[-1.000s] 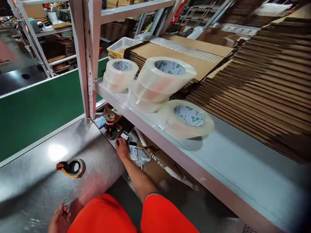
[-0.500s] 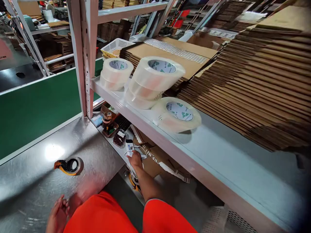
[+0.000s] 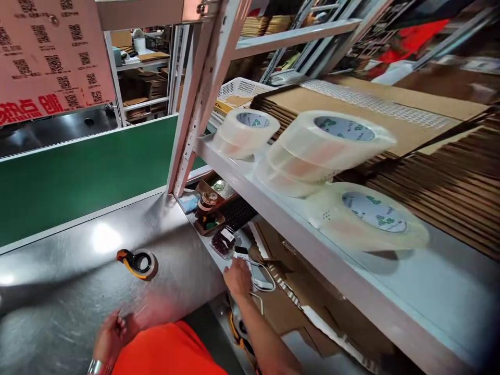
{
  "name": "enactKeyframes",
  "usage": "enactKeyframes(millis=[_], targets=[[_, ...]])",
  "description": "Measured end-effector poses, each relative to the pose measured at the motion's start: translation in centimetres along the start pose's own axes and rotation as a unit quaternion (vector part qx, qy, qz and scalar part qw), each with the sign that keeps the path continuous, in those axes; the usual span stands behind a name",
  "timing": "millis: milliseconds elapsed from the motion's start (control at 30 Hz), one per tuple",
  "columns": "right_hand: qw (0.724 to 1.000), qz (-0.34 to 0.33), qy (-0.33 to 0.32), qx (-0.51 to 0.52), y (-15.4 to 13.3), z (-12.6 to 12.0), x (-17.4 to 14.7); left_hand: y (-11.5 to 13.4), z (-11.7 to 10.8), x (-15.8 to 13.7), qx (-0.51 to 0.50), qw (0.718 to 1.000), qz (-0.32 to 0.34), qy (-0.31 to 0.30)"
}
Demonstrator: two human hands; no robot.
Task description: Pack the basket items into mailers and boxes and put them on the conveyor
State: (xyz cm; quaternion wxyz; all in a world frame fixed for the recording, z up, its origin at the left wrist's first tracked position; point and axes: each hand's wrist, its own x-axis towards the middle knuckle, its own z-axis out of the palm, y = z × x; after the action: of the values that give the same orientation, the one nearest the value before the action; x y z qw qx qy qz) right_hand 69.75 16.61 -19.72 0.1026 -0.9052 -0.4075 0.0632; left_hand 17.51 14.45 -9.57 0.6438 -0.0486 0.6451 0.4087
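My right hand (image 3: 238, 277) reaches over the lower shelf, back of the hand up, beside a white power strip (image 3: 250, 266) with a white cable (image 3: 270, 276). Its fingertips are mostly hidden, so I cannot tell whether it grips anything. Just beyond lies a clear plastic pack (image 3: 225, 241) with dark contents and a white label. My left hand (image 3: 112, 333) is low over the steel table (image 3: 70, 291), fingers loosely curled and apart, with nothing visible in them. An orange-and-black tape dispenser (image 3: 137, 263) lies on the table ahead of it.
Rolls of clear tape (image 3: 328, 151) stand on the upper shelf (image 3: 297, 229), which overhangs my right arm. Flattened cardboard boxes (image 3: 449, 182) are piled behind them. A metal post (image 3: 191, 114) rises at the corner by a green panel (image 3: 86, 177). Another tape dispenser (image 3: 240, 330) sits below my right forearm.
The view has turned left, bringing in a sheet of printed codes. My right hand has shifted slightly left relative to the power strip. The tape dispenser on the table has stayed put.
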Motion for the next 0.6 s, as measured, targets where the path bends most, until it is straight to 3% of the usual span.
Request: enactKeyframes(millis=[167, 267, 467, 600], targets=[[0.992, -0.12, -0.019, -0.017, -5.7, 0.1, 2.7, -0.2, -1.0, 0.5, 0.032, 0.999, 0.017, -0.014], [0.987, -0.155, -0.025, -0.023, -8.6, -0.5, 5.1, -0.5, -1.6, 0.4, 0.031, 0.999, 0.038, -0.024], [0.991, -0.134, -0.02, -0.024, -11.5, -0.9, 9.2, -1.1, -2.5, -0.2, -0.025, 0.999, 0.023, 0.021], [0.995, -0.103, -0.005, 0.0, -11.2, -0.5, 9.1, -1.7, -3.7, 0.5, -0.016, 0.999, 0.025, 0.029]])
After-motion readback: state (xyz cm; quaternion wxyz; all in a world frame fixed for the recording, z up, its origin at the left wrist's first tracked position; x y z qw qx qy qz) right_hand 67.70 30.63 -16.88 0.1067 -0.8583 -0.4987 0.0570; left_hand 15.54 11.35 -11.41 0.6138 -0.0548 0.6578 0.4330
